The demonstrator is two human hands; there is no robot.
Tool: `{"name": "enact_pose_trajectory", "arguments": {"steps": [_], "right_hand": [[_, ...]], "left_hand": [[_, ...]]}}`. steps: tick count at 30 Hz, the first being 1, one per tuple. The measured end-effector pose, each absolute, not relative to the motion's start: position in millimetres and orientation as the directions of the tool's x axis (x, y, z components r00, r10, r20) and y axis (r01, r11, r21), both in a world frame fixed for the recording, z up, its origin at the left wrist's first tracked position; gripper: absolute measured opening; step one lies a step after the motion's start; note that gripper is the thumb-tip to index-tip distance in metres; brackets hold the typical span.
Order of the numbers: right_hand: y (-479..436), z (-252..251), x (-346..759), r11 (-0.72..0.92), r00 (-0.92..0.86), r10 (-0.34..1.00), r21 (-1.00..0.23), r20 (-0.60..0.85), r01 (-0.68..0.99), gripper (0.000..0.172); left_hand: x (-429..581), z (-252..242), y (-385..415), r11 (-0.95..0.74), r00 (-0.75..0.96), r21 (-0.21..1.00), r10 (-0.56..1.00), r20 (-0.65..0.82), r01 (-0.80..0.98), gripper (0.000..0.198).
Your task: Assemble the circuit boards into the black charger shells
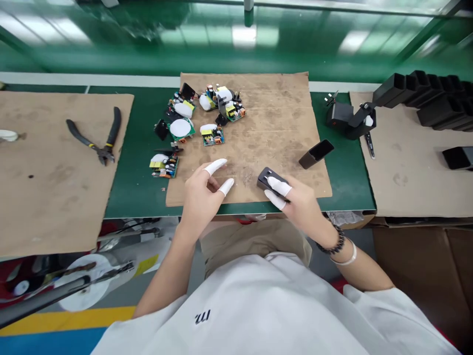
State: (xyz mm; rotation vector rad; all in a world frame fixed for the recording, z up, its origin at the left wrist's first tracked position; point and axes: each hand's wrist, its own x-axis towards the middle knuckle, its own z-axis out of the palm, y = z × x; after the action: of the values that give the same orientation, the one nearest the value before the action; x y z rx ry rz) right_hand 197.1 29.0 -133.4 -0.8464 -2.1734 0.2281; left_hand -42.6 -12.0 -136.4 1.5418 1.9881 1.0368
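My right hand [295, 199], with white finger cots on thumb and finger, grips a black plug cover [264, 178] with small metal pins, low over the cardboard sheet [277, 123]. My left hand [205, 195] hovers at the sheet's front left, thumb and forefinger apart, nothing between them; these two digits wear finger cots as well. Beyond it lie several small circuit boards, among them one with yellow and white parts [212, 135] and one with a round white pad [181, 128]. An open black plastic housing [316, 154] lies tilted to the right of my right hand.
Black-and-yellow pliers [105, 150] rest on the left cardboard. At the right are black housings with parts inside [340, 116], a utility knife [369, 145] and a stack of black housings [417, 88]. A green panel [221, 49] stands behind the bench.
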Motion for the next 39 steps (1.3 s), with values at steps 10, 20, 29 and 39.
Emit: {"name": "enact_pose_trajectory", "arguments": {"steps": [10, 20, 29, 39], "right_hand": [[24.7, -152.0, 198.9, 0.671, -0.476, 0.741, -0.522, 0.474, 0.526, 0.014], [9.4, -113.8, 171.8, -0.698, -0.494, 0.712, -0.572, -0.498, -0.43, 0.031], [16.1, -98.4, 174.6, -0.79, -0.575, 0.613, -0.401, -0.543, -0.463, 0.027], [20.5, -106.3, 172.3, -0.742, -0.519, 0.67, -0.46, -0.53, -0.488, 0.022]], "left_hand": [[-23.4, -132.1, -10.9, -0.144, -0.029, 0.819, 0.981, 0.192, 0.555, 0.049], [24.6, -127.3, -8.0, -0.483, -0.052, 0.726, 0.815, 0.577, 0.49, 0.068], [30.1, -107.4, -9.8, -0.345, -0.241, 0.88, 0.87, 0.431, 0.327, 0.056], [25.5, -95.9, -12.8, -0.203, -0.287, 0.955, 0.921, 0.261, 0.218, 0.058]]}}
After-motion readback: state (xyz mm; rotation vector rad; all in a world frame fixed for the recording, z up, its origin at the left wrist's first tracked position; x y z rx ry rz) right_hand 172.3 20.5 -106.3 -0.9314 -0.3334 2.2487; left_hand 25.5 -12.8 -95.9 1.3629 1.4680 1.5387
